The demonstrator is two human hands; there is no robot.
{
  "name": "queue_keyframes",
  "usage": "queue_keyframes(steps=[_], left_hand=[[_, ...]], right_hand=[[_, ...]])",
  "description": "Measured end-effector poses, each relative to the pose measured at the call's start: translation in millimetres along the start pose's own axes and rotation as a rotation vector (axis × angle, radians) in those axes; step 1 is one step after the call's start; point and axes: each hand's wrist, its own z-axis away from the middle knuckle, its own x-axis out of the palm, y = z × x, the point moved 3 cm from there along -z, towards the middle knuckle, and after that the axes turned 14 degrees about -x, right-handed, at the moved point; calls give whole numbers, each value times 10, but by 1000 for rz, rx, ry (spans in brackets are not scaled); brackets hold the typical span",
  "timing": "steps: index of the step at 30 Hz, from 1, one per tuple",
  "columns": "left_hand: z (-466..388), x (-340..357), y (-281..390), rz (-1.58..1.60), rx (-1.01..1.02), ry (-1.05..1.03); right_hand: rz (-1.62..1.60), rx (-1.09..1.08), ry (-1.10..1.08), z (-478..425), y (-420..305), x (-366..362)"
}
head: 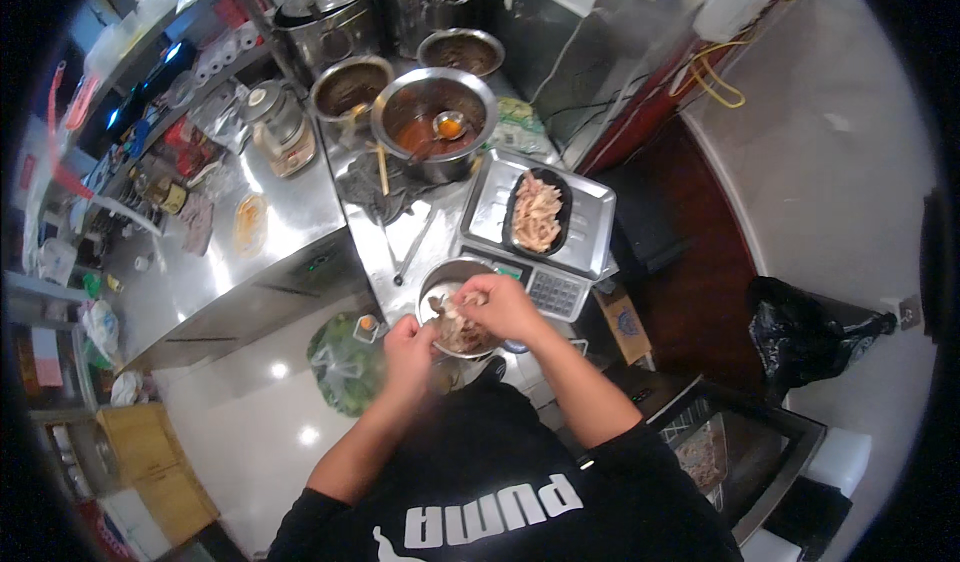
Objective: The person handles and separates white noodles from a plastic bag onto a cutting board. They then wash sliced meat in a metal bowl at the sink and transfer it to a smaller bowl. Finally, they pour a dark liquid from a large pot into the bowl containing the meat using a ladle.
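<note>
A round stainless-steel pot (429,284) holding pieces of cooked meat (459,331) is in front of my body, at the near edge of the steel counter. My left hand (409,352) grips the left rim of this pot, with the thumb over the edge. Over the pot's right side, my right hand (499,307) pinches a pale shred of meat (474,298) between thumb and fingers. Just beyond, a black tray (568,200) heaped with pale shredded meat (537,213) rests on the metal pan of a digital scale (480,213).
Behind stand a large steel pot (486,96) with reddish sauce and a ladle (450,125), smaller steel pots (352,63) and lidded stockpots (330,40). Tongs (414,250) and a dark cloth (367,187) lie left of the scale. A bag of greens (341,367) is below left.
</note>
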Motion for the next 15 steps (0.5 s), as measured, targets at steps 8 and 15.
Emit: queue_keyframes(steps=[8, 15], left_hand=[[63, -130, -98, -34, -53, 82], [281, -585, -226, 55, -129, 163]], right_hand=[[-548, 200, 348, -190, 182, -724], [54, 234, 397, -486, 1581, -1354]])
